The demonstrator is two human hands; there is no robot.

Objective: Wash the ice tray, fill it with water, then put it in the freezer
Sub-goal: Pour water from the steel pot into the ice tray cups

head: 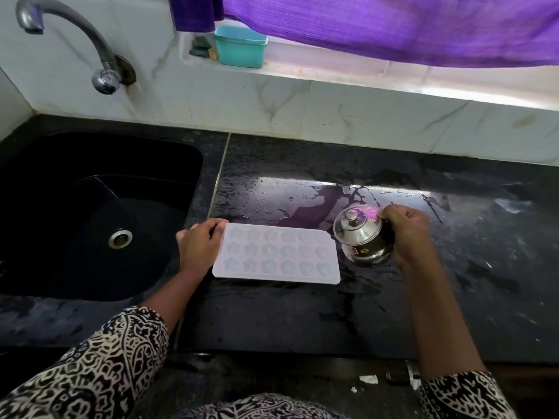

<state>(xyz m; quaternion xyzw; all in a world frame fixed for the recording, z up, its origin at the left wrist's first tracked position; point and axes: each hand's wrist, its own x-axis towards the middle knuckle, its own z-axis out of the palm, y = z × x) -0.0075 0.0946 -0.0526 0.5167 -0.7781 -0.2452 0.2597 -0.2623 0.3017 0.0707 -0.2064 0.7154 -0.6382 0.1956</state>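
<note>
While wet streaks and window glare spread over the black speckled stone surface [302, 322], a black sink [39, 182] sits at its left under a curved metal tap [75, 28], with white marble-look wall tiles, a teal plastic box [240, 46] on the sill and a purple curtain [393, 25] behind. The pale white rectangular ice tray [276, 257], its three rows of star and shell moulds facing up, lies flat just right of the sink. The left hand [198, 244] curls around the tray's left edge, and the right hand [405, 232] grips a small lidded steel pot [361, 237] standing by the tray's right end.

Matt pale plastic ice tray [276, 254], shiny steel pot [361, 237], wet glossy black stone counter [302, 316].
</note>
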